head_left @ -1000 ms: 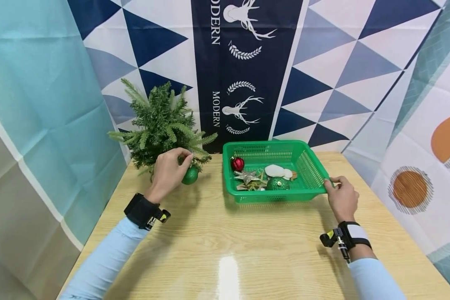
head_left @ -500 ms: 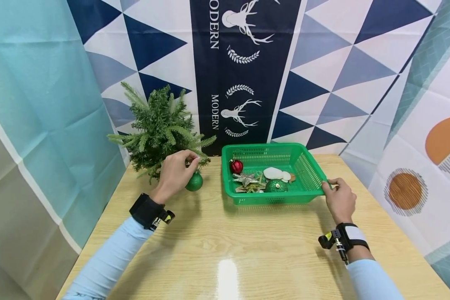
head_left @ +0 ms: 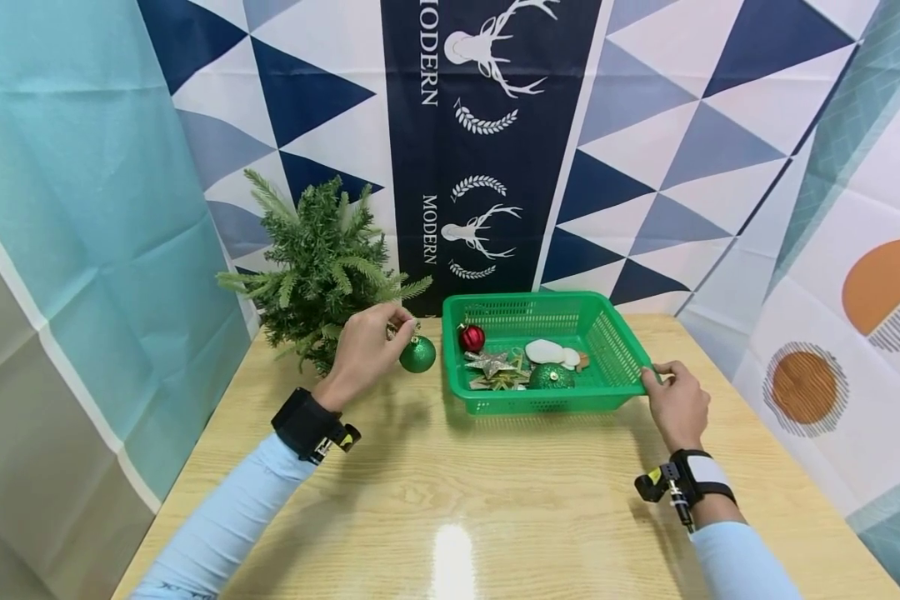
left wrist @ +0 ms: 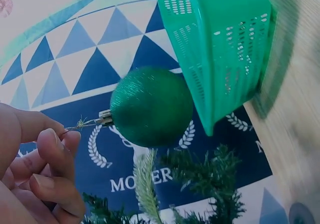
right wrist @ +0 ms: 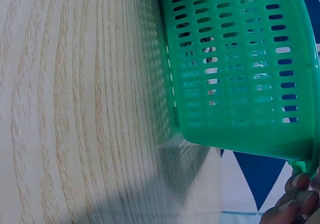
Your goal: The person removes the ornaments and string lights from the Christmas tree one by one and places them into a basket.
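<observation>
A green glittery Christmas ball ornament [head_left: 417, 354] hangs by its thin string from my left hand [head_left: 367, 350], which pinches the string between thumb and finger. In the left wrist view the ball [left wrist: 151, 107] shows its silver cap, close to the basket's wall. My right hand [head_left: 678, 404] grips the front right corner of the green plastic basket [head_left: 540, 403] by its rim. Inside lie a red ball [head_left: 471, 337], a silver star [head_left: 489, 363], another green ball [head_left: 552, 377] and white flat pieces [head_left: 543, 351]. Only the right fingertips [right wrist: 300, 196] show in the right wrist view.
A small artificial Christmas tree [head_left: 318, 267] stands at the back left of the wooden table [head_left: 495, 492], just behind my left hand. Patterned cloth [head_left: 487, 150] hangs behind the table and along both sides.
My left hand has moved right, away from the tree toward the basket, carrying the green ball by its string. The right hand keeps its grip on the basket rim.
</observation>
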Motion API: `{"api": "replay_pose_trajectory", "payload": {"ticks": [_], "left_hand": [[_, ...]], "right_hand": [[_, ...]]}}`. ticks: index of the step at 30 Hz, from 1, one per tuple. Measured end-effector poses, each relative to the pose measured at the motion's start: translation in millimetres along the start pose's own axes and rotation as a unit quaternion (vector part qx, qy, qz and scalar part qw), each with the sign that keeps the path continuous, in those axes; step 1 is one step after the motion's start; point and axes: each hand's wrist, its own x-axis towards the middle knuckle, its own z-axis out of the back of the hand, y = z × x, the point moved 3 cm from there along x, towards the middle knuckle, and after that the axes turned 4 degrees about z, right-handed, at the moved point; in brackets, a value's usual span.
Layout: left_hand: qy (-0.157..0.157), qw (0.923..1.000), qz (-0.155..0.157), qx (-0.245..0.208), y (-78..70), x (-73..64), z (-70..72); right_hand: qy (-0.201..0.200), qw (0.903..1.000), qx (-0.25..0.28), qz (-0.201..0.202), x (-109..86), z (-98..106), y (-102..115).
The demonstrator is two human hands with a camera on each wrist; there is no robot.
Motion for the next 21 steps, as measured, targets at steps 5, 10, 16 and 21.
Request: {"api": "replay_pose_trajectory", "payload": {"ticks": [5, 10, 16, 21], "left_hand": [[0.004, 0.9999, -0.005, -0.014, -5.2, 2.9, -5.4], [0.01, 0.9996, -0.015, -0.021, -13.6, 7.7, -13.9], [0.031, 0.9988, -0.017, -0.034, -24.5, 12.2, -25.5], [0.04, 0.9978, -0.036, -0.04, -34.9, 15.3, -35.2]], "right_hand": [[-0.002, 1.0, 0.001, 0.001, -0.1, 0, 0], [-0.002, 1.0, -0.001, -0.001, -0.5, 0, -1], [-0.004, 0.9999, 0.003, 0.011, -0.8, 0, -1], [-0.003, 0.9999, 0.006, 0.01, 0.5, 0, -2]]}}
